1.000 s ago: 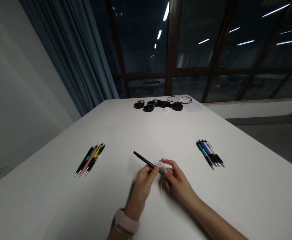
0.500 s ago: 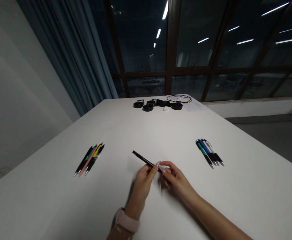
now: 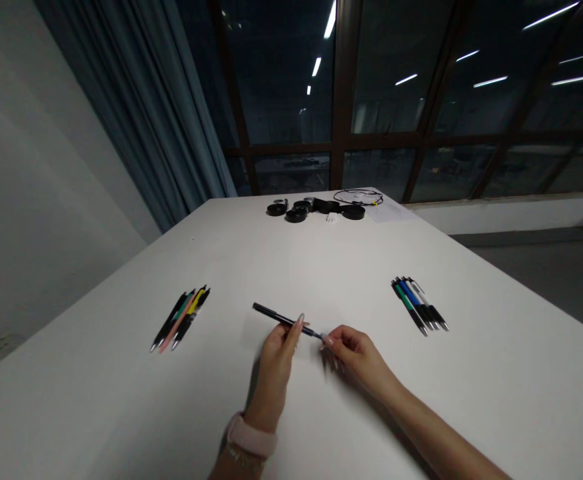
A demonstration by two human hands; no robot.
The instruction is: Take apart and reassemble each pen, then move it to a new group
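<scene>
A dim room with dark window panes and a grey curtain (image 3: 171,113) stood behind a white worktop (image 3: 321,267) that filled the lower part of the view. Near the middle of the worktop, toward its near edge, both hands met over a black pen (image 3: 278,317). The left hand (image 3: 276,360), with a pink wristband (image 3: 251,437) on its wrist, was closed on the pen's barrel between thumb and fingers, and the pen's free end pointed toward the worktop's left edge. The right hand (image 3: 358,353) was curled, its fingertips pinched on the pen's other end; whether it held a separate small piece there could not be told. A row of coloured pens (image 3: 181,319) lay toward the left edge, and another row of pens (image 3: 420,305) lay toward the right edge, both well apart from the hands. At the far edge sat several black round items (image 3: 316,210) and a thin cable (image 3: 358,197).
</scene>
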